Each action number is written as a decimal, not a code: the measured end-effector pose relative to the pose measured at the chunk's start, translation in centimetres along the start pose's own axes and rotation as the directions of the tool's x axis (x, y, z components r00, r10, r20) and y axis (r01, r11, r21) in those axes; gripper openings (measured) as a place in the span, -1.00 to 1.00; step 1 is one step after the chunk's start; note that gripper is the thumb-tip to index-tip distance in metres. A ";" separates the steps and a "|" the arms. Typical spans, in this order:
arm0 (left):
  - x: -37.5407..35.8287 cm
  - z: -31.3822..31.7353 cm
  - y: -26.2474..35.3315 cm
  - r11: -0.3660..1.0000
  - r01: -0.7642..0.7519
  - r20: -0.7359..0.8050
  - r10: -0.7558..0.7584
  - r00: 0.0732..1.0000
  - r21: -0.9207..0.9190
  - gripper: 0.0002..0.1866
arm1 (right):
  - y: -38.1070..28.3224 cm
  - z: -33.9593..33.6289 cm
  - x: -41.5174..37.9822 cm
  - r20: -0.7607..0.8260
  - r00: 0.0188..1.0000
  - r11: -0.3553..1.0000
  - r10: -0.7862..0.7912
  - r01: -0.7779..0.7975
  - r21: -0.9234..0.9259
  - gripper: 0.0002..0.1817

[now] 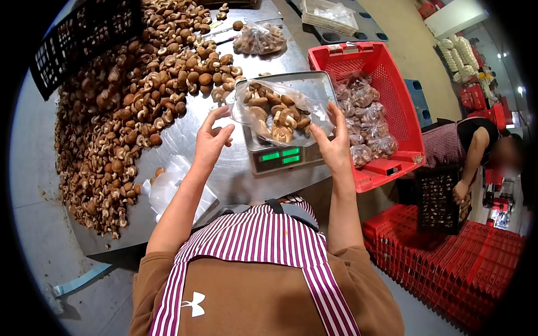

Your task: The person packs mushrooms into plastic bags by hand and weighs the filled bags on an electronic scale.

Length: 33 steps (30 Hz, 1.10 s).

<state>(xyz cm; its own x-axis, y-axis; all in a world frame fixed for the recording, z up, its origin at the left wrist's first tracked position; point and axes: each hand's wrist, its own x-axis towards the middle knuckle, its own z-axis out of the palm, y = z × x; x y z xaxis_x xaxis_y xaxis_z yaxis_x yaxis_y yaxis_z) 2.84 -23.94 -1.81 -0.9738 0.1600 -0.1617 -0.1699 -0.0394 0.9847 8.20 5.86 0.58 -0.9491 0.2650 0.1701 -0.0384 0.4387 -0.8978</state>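
A clear plastic bag (259,120) of brown mushrooms (283,119) lies with its mouth spread on the pan of a digital scale (255,147), whose green displays are lit. My left hand (213,140) is at the bag's left side, thumb and fingers apart, holding nothing. On the other side my right hand (335,147) hovers by the bag's right edge, its thumb and fingers spread around the corner of the scale. Left of the scale, a large heap of loose mushrooms (131,112) covers the metal table (216,182).
Bagged mushrooms fill part of a red crate (400,120) to the right. Another filled bag (259,39) lies behind the scale. Empty plastic bags (176,187) rest near my left forearm. A black crate (84,42) tilts over the heap. At right, a person holds a black crate (437,199) beside stacked red crates (448,257).
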 end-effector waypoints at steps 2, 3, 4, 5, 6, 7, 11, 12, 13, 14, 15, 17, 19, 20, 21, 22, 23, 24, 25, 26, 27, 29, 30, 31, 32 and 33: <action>-0.1 -0.4 -0.2 1.000 0.016 -0.004 -0.016 1.000 0.013 -0.46 | 0.0 0.2 0.2 -0.004 1.000 1.000 -0.003 0.003 0.010 -0.21; -0.1 -0.5 -0.4 1.000 0.016 -0.004 -0.016 1.000 0.014 -0.46 | 0.1 0.3 0.3 -0.005 1.000 1.000 -0.014 0.014 0.023 -0.21; -0.2 -0.7 -0.5 1.000 0.016 -0.003 -0.016 1.000 0.013 -0.46 | 0.1 0.4 0.4 -0.007 1.000 0.999 -0.024 0.024 0.036 -0.22; -0.3 -0.8 -0.6 1.000 0.017 -0.003 -0.017 1.000 0.012 -0.47 | -0.1 0.4 0.5 -0.007 1.000 0.999 -0.023 0.023 0.035 -0.22; -0.4 -1.0 -0.7 1.000 0.017 -0.002 -0.017 1.000 0.012 -0.47 | -0.4 0.5 0.5 -0.008 1.000 0.999 -0.023 0.023 0.026 -0.23; -0.5 -1.1 -0.7 1.000 0.014 -0.008 -0.014 1.000 0.012 -0.47 | -0.7 0.6 0.5 -0.009 1.000 1.000 -0.023 0.023 0.017 -0.23; -0.6 -1.4 -0.4 1.000 0.018 -0.018 -0.018 1.000 0.007 -0.51 | -1.1 1.0 0.8 0.000 1.000 1.000 -0.022 0.022 -0.004 -0.24; -0.6 -1.5 -0.2 1.000 0.019 -0.018 -0.019 1.000 0.007 -0.51 | -1.5 1.0 0.9 0.000 1.000 1.000 -0.008 0.008 -0.006 -0.24; -0.5 -1.5 -0.1 1.000 0.002 -0.008 -0.002 1.000 0.013 -0.52 | -1.6 1.1 0.9 0.000 1.000 1.000 0.006 -0.006 -0.009 -0.25; -0.5 -1.5 0.0 1.000 -0.016 0.002 0.016 1.000 0.017 -0.54 | -1.5 1.1 0.9 0.000 1.000 1.000 0.006 -0.006 -0.010 -0.25; -0.5 -1.5 0.2 1.000 -0.017 0.002 0.017 1.000 0.017 -0.54 | -1.4 1.1 0.9 -0.005 1.000 1.000 -0.007 0.007 -0.003 -0.25; -0.6 -1.3 0.6 0.998 -0.054 0.000 0.054 0.999 0.031 -0.58 | -1.2 1.1 1.0 -0.006 1.000 1.000 -0.020 0.020 0.006 -0.25; -0.8 -0.8 1.8 0.996 -0.076 -0.017 0.077 0.997 0.041 -0.61 | -1.0 1.1 1.3 -0.002 1.000 1.000 -0.019 0.019 -0.004 -0.25; -1.1 -0.5 2.5 0.994 -0.098 -0.030 0.099 0.995 0.050 -0.64 | -1.0 0.9 1.6 0.004 1.000 1.000 -0.021 0.021 -0.001 -0.25; -1.2 -0.2 3.2 0.994 -0.098 -0.035 0.100 0.994 0.055 -0.64 | -1.0 0.8 1.9 0.005 0.999 0.999 -0.032 0.032 -0.003 -0.27; -1.6 0.1 3.8 0.989 -0.128 -0.051 0.132 0.990 0.074 -0.67 | -1.0 0.8 1.9 0.007 0.999 0.999 -0.037 0.037 -0.005 -0.29; -1.9 0.5 4.6 0.984 -0.153 -0.068 0.159 0.985 0.091 -0.69 | -1.6 0.6 2.2 0.016 0.999 1.000 -0.028 0.028 -0.002 -0.29; -2.2 1.0 5.5 0.984 -0.144 -0.085 0.153 0.985 0.103 -0.73 | -2.4 0.3 2.6 0.027 0.998 0.997 -0.059 0.060 -0.041 -0.31; -2.4 1.3 6.0 0.984 -0.141 -0.092 0.151 0.984 0.106 -0.73 | -2.7 0.1 3.0 0.039 0.995 0.992 -0.092 0.095 -0.078 -0.34; -2.4 1.6 6.3 0.968 -0.197 -0.057 0.208 0.976 0.158 -0.75 | -2.6 0.1 3.4 0.045 0.994 0.992 -0.097 0.100 -0.074 -0.34; -2.3 1.9 6.7 0.945 -0.251 -0.020 0.261 0.965 0.208 -0.76 | -2.6 0.1 3.8 0.046 0.989 0.984 -0.137 0.142 -0.109 -0.38; -2.0 2.6 7.2 0.919 -0.291 0.000 0.302 0.953 0.266 -0.78 | -2.7 -0.1 4.7 0.055 0.982 0.973 -0.178 0.185 -0.141 -0.42; -1.9 3.0 7.3 0.888 -0.332 0.032 0.339 0.940 0.317 -0.79 | -2.7 -0.3 5.1 0.064 0.979 0.966 -0.192 0.200 -0.166 -0.46; -1.8 3.4 7.3 0.889 -0.329 0.028 0.338 0.941 0.318 -0.79 | -2.7 -0.6 5.4 0.072 0.976 0.957 -0.206 0.217 -0.191 -0.50; -1.6 3.8 7.2 0.890 -0.330 0.034 0.336 0.941 0.314 -0.80 | -2.6 -1.0 5.6 0.076 0.975 0.957 -0.208 0.219 -0.190 -0.50; -1.2 4.1 7.1 0.891 -0.332 0.039 0.336 0.941 0.310 -0.80 | -2.6 -1.4 6.0 0.119 0.975 0.951 -0.190 0.213 -0.226 -0.53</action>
<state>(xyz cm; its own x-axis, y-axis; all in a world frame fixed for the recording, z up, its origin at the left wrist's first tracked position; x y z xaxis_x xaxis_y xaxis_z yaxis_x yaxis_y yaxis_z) 3.46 -20.34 5.65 -0.9675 0.1761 0.1817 0.2183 0.2175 0.9513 3.08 7.52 4.47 -0.9548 0.0729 0.2882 -0.1681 0.6672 -0.7257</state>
